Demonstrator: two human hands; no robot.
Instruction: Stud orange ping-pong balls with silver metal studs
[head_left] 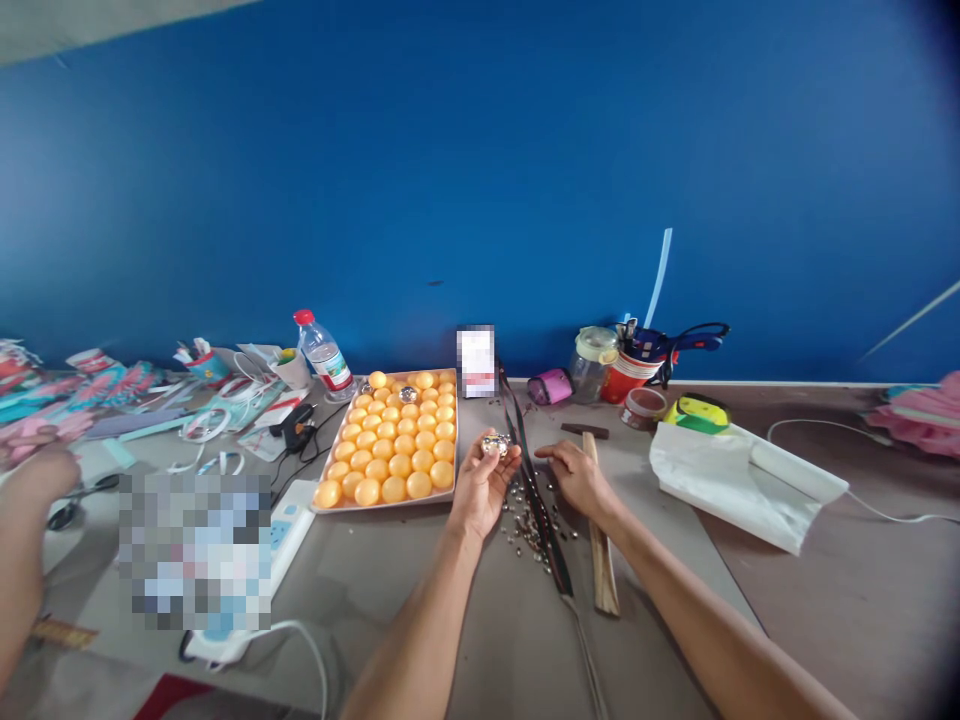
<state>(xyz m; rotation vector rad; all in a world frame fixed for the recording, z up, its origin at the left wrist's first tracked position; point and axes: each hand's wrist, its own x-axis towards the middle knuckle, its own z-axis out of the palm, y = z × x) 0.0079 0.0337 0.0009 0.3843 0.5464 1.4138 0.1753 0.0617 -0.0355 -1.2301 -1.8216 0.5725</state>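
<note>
My left hand (481, 485) is closed around a small, shiny silver ball (496, 445), held up between the thumb and fingertips. To its right, my right hand (576, 478) reaches toward a dark strap (534, 490), its index finger stretched out and the others bent; nothing shows in its fingers. Many small shiny metal pieces (531, 525) lie scattered on the table on both sides of the strap. Beside my left hand stands a tray (390, 510) filled with orange balls (400, 466), with one silver ball (409, 394) among them. A wooden stick (602, 570) lies under my right wrist.
A bottle with a red cap (322, 355), a power strip (289, 535) and cables lie left, near another person's arm (30, 530). At the back right are a pink roll (551, 386), a lidded jar (594, 362), a red cup (628, 378) and white sheeting (742, 480).
</note>
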